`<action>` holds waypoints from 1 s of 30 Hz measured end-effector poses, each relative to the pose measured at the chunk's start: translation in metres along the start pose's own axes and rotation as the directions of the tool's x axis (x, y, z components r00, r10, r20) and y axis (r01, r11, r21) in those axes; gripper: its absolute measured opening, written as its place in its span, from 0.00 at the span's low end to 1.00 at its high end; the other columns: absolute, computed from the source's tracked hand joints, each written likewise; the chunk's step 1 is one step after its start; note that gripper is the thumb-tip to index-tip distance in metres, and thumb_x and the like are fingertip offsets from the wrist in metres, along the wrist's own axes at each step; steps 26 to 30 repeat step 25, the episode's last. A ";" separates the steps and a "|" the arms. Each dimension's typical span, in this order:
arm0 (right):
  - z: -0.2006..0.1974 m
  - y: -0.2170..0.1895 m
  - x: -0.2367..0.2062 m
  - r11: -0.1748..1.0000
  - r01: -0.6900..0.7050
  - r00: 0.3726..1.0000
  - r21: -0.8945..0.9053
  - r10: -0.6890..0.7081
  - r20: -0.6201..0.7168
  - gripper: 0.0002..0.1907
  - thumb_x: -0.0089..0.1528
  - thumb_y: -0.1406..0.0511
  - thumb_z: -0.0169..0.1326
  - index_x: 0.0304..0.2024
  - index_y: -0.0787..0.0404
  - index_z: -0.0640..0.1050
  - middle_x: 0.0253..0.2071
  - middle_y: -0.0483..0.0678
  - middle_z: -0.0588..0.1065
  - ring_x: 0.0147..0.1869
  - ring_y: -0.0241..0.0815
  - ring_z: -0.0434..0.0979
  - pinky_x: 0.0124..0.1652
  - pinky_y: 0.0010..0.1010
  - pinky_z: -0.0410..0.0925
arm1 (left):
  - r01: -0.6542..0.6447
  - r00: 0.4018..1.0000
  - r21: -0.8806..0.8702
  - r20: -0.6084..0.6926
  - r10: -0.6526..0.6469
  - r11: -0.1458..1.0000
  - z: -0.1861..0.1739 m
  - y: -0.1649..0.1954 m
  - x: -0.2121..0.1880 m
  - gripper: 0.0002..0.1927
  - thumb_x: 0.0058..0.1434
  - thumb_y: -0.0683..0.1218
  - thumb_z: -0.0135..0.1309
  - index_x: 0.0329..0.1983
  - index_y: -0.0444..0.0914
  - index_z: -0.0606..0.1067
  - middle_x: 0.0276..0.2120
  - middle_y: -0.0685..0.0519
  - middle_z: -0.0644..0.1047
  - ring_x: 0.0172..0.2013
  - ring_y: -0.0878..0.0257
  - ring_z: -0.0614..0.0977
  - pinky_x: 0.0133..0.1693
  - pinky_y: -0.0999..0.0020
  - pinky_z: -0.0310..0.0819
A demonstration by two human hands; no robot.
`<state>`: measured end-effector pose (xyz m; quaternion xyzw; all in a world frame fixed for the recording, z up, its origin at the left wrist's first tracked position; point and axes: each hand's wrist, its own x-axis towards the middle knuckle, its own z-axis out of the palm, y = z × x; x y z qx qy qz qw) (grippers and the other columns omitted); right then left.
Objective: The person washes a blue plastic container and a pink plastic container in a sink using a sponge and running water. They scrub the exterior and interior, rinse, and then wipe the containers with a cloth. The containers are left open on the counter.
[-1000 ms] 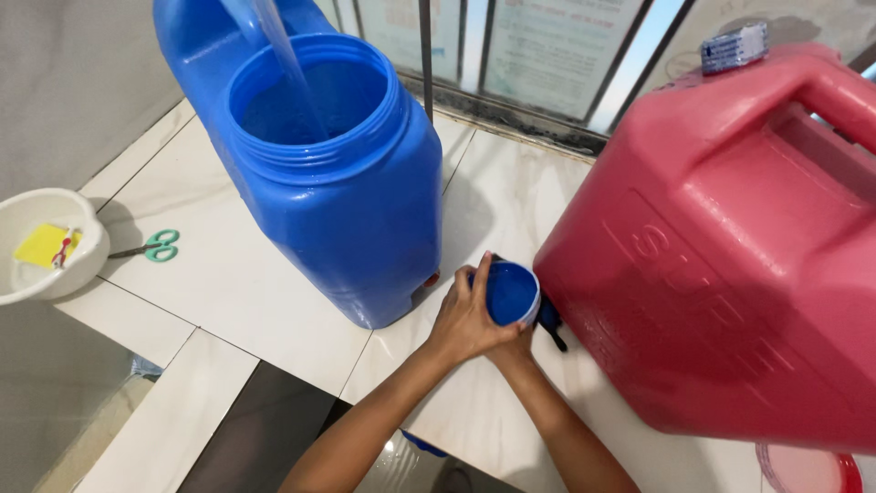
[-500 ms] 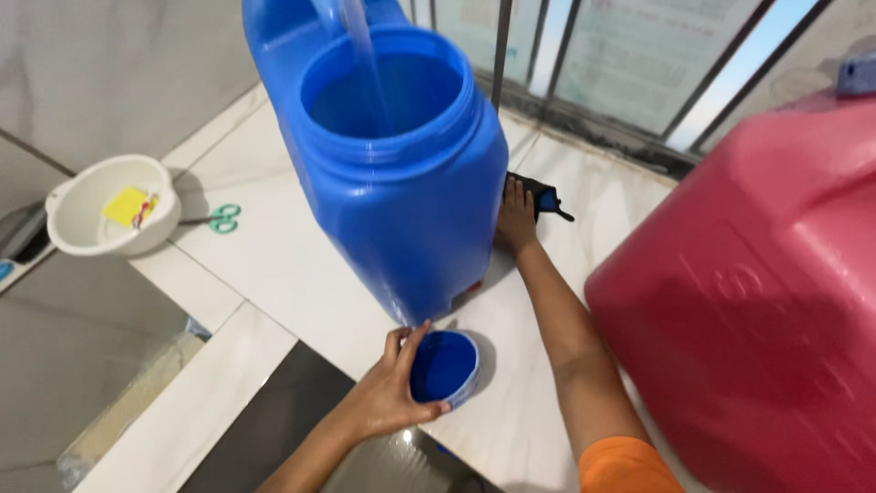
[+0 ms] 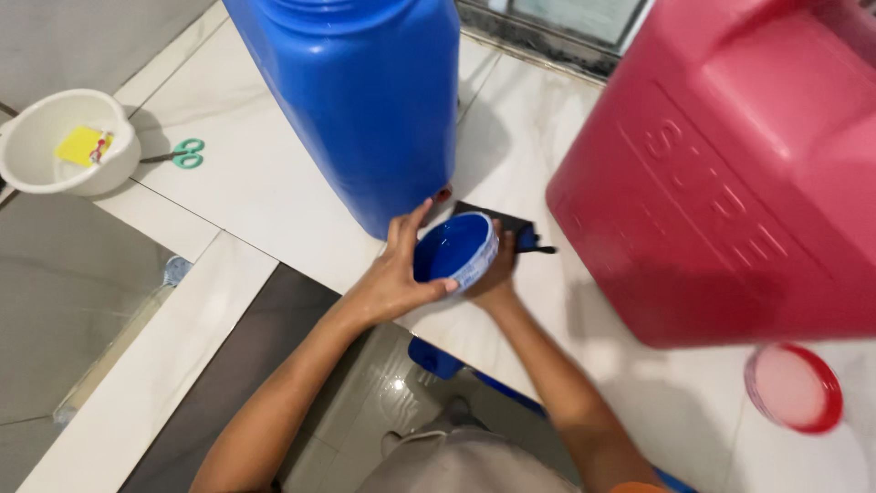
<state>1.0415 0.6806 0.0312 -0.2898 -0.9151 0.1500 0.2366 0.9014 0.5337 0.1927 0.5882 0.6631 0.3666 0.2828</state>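
My left hand point(image 3: 388, 278) grips a round blue lid point(image 3: 453, 248) by its near rim, open side up, just above the white counter. My right hand point(image 3: 501, 274) cups the lid's right and far side, with its fingers mostly hidden behind it. A small black tool with a blue handle point(image 3: 522, 234) lies on the counter just beyond the lid. The lid sits at the foot of a tall blue drum point(image 3: 365, 100).
A large red jerrycan point(image 3: 730, 183) fills the right side, and a red lid point(image 3: 792, 388) lies on the counter below it. At far left, a white bowl point(image 3: 36, 169) holds a yellow sponge point(image 3: 80, 144), with green-handled scissors point(image 3: 182, 153) beside it.
My right hand has come back from the black tool to the blue lid. My left hand has carried the lid up and right, close to the tool. The view has tilted down.
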 end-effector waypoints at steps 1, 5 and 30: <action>0.007 -0.029 -0.001 0.938 -0.201 0.969 0.282 0.149 0.197 0.25 0.64 0.50 0.52 0.60 0.52 0.73 0.62 0.48 0.76 0.68 0.45 0.74 0.68 0.40 0.66 | -0.012 1.000 -0.023 0.001 0.012 1.000 0.001 0.003 -0.004 0.64 0.48 0.63 0.65 0.79 0.41 0.41 0.70 0.35 0.55 0.71 0.36 0.59 0.69 0.45 0.57; 0.023 -0.127 -0.019 0.798 0.169 0.970 0.578 -0.031 -0.240 0.30 0.60 0.61 0.59 0.57 0.71 0.64 0.52 0.60 0.67 0.57 0.55 0.70 0.53 0.46 0.65 | -0.036 0.999 0.031 -0.010 0.036 0.999 0.014 0.018 -0.002 0.63 0.47 0.64 0.63 0.79 0.42 0.42 0.69 0.35 0.55 0.71 0.38 0.60 0.67 0.45 0.59; 0.110 -0.087 -0.121 0.825 -0.458 0.861 -0.332 0.318 -0.397 0.36 0.68 0.48 0.50 0.75 0.54 0.64 0.77 0.65 0.56 0.80 0.73 0.50 0.71 0.68 0.44 | 0.162 0.783 -0.823 -0.228 -0.578 0.545 -0.241 -0.226 -0.183 0.59 0.56 0.69 0.51 0.76 0.52 0.27 0.72 0.45 0.54 0.62 0.46 0.73 0.49 0.38 0.76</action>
